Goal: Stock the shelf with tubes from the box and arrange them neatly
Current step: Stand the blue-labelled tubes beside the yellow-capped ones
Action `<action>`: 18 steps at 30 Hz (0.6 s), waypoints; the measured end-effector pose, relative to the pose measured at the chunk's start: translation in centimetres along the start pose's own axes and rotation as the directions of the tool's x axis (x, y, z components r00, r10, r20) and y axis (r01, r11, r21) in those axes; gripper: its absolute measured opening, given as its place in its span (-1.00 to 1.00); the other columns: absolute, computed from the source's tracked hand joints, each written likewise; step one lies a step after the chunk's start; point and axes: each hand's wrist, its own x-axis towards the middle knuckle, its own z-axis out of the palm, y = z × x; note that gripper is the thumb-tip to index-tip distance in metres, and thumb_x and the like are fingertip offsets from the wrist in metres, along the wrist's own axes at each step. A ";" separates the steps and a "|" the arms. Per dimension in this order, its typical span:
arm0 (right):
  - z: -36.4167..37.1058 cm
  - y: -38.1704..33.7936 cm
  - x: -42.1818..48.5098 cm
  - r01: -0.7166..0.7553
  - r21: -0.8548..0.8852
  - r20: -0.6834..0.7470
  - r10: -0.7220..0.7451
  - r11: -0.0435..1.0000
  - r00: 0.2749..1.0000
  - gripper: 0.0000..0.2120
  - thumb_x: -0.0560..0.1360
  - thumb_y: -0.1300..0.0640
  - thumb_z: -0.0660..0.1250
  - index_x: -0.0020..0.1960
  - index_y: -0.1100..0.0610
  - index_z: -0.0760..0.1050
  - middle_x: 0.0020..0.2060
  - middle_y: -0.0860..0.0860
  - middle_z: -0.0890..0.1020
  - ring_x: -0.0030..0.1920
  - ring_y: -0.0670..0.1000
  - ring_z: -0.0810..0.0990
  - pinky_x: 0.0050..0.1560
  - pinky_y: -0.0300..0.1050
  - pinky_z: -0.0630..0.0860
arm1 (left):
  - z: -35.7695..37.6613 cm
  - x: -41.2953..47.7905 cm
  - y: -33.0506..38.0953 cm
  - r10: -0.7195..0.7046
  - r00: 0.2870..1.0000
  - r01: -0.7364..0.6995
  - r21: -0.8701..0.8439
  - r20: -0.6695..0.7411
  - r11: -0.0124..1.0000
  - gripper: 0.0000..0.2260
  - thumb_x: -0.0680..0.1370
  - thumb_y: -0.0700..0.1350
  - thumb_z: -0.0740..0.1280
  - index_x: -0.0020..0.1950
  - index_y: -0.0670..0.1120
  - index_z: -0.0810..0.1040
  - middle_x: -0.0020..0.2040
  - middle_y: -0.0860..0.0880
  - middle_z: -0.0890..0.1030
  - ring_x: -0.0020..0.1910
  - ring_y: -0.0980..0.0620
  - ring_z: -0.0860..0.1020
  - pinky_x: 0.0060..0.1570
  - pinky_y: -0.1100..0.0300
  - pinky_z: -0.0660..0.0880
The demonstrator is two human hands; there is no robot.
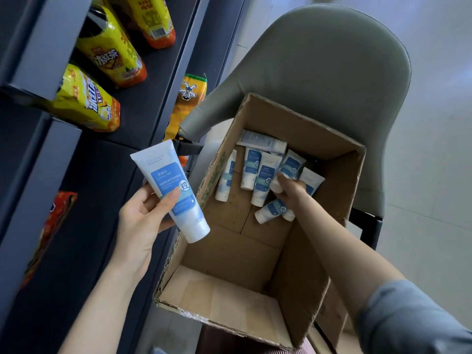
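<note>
- White-and-blue plastic fills our left hand (pixel 143 218): its fingers are curled round a tube (pixel 171 190), thumb pressed on the blue label, cap end pointing to the lower right of the frame.
- We hold that tube at centre left, just left of the cardboard box (pixel 258 300) and in front of the dark shelf (pixel 97 180).
- Our right hand (pixel 291 189) reaches down into the box at centre frame, fingers closed round a second tube (pixel 287 172), pinching it near its white cap.
- We see a blue-grey sleeve (pixel 408 318) pushed up the right forearm at lower right.
- We count several more loose tubes (pixel 251 172) on the box floor, clustered at its far end around and just beside the right hand; one lies crosswise against the far wall.
- We see the box standing open, flaps out, resting against a grey-green upholstered chair (pixel 327 67) in the upper right.
- We see pale floor tiles (pixel 439 149) to the right of the chair.
- We find yellow snack bags (pixel 112 54) lying on the dark shelves in the upper left, and a red packet (pixel 51 226) lower on the left edge.
- We cannot tell whether any tubes already sit on the shelf.
</note>
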 end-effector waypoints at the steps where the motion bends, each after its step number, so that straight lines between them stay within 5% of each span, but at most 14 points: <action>1: -0.1 -0.2 -0.5 -0.017 0.021 0.034 0.016 1.000 0.999 -0.73 0.51 0.14 0.38 0.09 0.12 0.33 0.08 0.09 0.51 0.17 0.11 0.52 0.04 -0.03 0.56 | 0.0 -0.2 0.0 -0.003 1.000 0.003 0.002 -0.001 1.000 -0.48 0.33 0.00 0.41 0.26 -0.11 0.49 0.00 0.04 0.66 -0.01 0.12 0.64 -0.21 0.27 0.59; 5: -0.9 0.1 -2.9 -0.163 0.200 0.259 0.108 0.966 0.960 -0.82 0.54 0.18 0.32 0.10 0.17 0.39 0.14 0.13 0.53 0.26 0.12 0.49 0.18 0.02 0.49 | 0.1 -1.0 -0.1 -0.020 1.000 0.021 -0.019 0.010 1.000 -0.61 0.34 0.00 0.41 0.14 -0.05 0.55 -0.05 0.08 0.68 -0.04 0.12 0.65 -0.23 0.27 0.58; 10: -2.0 1.8 -6.9 -0.413 0.432 0.497 0.170 0.802 0.851 -0.82 0.54 0.24 0.29 0.12 0.26 0.42 0.08 0.20 0.51 0.27 0.15 0.48 0.31 0.11 0.40 | -0.2 -2.8 0.3 -0.020 0.999 0.025 -0.108 0.047 0.994 -0.67 0.35 0.01 0.41 0.09 -0.03 0.59 -0.02 0.02 0.68 -0.05 0.09 0.65 -0.22 0.26 0.58; 15: -3.4 4.4 -12.2 -0.270 0.316 0.641 0.006 0.910 0.768 -0.57 0.39 0.26 0.36 0.24 0.21 0.39 0.08 0.19 0.57 0.05 0.12 0.61 0.03 0.02 0.60 | -1.3 -6.1 0.6 0.000 0.997 0.023 -0.284 0.083 0.959 -0.76 0.40 -0.07 0.36 0.06 0.01 0.60 -0.09 0.06 0.68 -0.13 0.13 0.65 -0.26 0.27 0.58; 18: -4.1 5.6 -15.8 -0.131 0.237 0.735 -0.090 0.963 0.672 -0.51 0.40 0.25 0.32 0.31 0.17 0.35 0.08 0.14 0.62 0.04 0.10 0.64 0.03 -0.03 0.60 | -2.9 -9.4 0.8 0.035 0.994 0.005 -0.359 0.106 0.933 -0.81 0.41 -0.10 0.35 -0.01 0.02 0.64 -0.08 0.04 0.69 -0.14 0.12 0.66 -0.26 0.24 0.58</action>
